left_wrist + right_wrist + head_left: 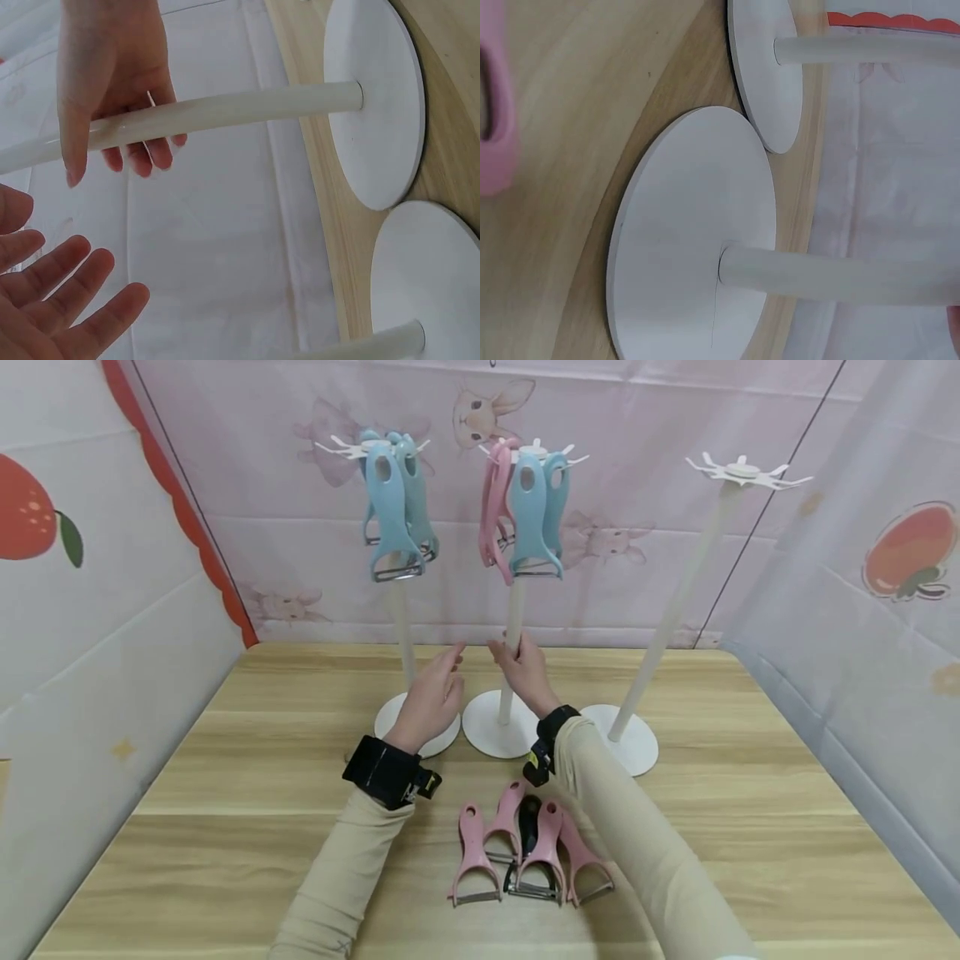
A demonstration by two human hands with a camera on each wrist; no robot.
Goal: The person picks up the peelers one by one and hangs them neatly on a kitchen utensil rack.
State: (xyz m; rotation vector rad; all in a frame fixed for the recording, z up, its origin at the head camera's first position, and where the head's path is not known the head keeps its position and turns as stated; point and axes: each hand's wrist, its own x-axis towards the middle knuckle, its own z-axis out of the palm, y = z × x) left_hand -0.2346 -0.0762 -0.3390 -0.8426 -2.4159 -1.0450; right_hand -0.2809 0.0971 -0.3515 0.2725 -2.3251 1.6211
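Note:
My right hand point(527, 675) is at the white pole point(515, 610) of the middle stand. In the left wrist view its thumb crosses one side of that pole and its fingers pass behind the other. My left hand point(426, 703) is beside the left stand's pole point(401, 618), fingers spread and holding nothing. Light-blue peelers point(387, 506) hang from the left stand's hooks. From the middle stand's hooks hang pink peelers point(493, 514) and blue peelers point(529, 510).
At the right a third stand point(667, 610) has bare hooks and its pole looks slanted. Several pink peelers point(472, 843) and a black peeler point(528, 818) lie on the wooden table point(225, 827) in front of the stands. A rabbit-print cloth point(300, 560) hangs behind.

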